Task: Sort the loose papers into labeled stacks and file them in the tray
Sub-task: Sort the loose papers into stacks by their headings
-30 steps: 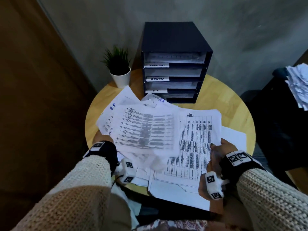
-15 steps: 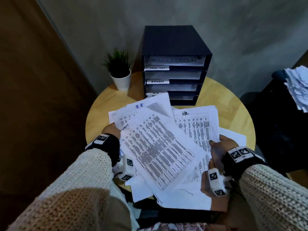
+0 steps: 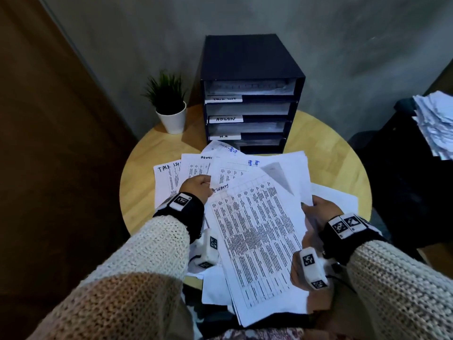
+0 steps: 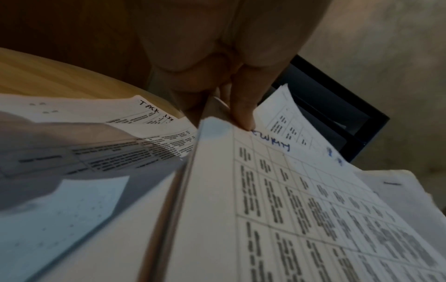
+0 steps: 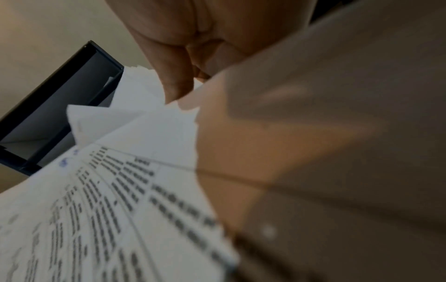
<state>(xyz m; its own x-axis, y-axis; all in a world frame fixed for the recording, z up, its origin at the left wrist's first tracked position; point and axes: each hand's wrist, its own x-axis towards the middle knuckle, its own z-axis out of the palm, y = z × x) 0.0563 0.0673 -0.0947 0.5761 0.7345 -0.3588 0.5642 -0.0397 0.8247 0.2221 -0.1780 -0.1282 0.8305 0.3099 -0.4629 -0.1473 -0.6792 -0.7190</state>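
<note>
A white sheet with a printed table (image 3: pixel 255 241) lies tilted on top of a loose heap of papers (image 3: pixel 282 168) on the round wooden table (image 3: pixel 147 182). My left hand (image 3: pixel 196 186) pinches its top left corner, thumb on top (image 4: pixel 243 114), beside a blue handwritten word. My right hand (image 3: pixel 316 212) grips the right edge of the paper bundle (image 5: pixel 144 122). Sheets headed "TASK LIST" (image 3: pixel 166 177) and "ADMIN" (image 3: pixel 196 165) fan out to the left. The black file tray (image 3: pixel 250 94) with labeled shelves stands behind, papers lying in its upper slots.
A small potted plant (image 3: pixel 169 104) stands left of the tray. At the far right a second pile of papers (image 3: pixel 436 123) rests on a dark piece of furniture. A brown wall lies to the left, a grey wall behind the table.
The left hand has moved up and forward to the top sheet's corner. The tabled sheet has swung down onto the heap, nearer my right hand, uncovering the fanned headed sheets.
</note>
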